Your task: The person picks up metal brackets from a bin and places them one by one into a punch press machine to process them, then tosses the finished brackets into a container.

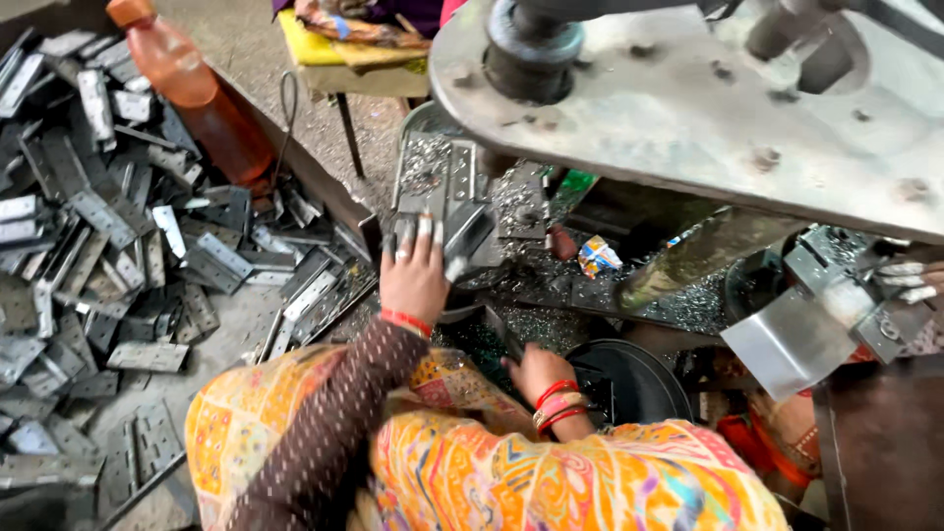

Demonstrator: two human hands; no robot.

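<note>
Fingers of the left hand (414, 273) lie spread and flat over a grey punched metal hinge plate (462, 231) on the machine bed (521, 285), under the big round grey steel press plate (688, 108); the fingertips press the part rather than pinch it. The right hand (536, 372) reaches low beside a black round wheel (629, 379), fingers curled downward and mostly hidden, so whether it holds anything I cannot tell. The step in hand looks like seating a blank under the tool. The next move likely calls for the plate to sit square and the fingers to be clear of the tool.

A loose heap of grey hinge blanks (108, 256) covers the bench at its left edge, with an orange plastic bottle (192, 93) lying at the far left corner. Silver swarf (678, 305) litters the bed. At the right edge another person's hand (905, 280) grips a bent steel bracket (806, 329).
</note>
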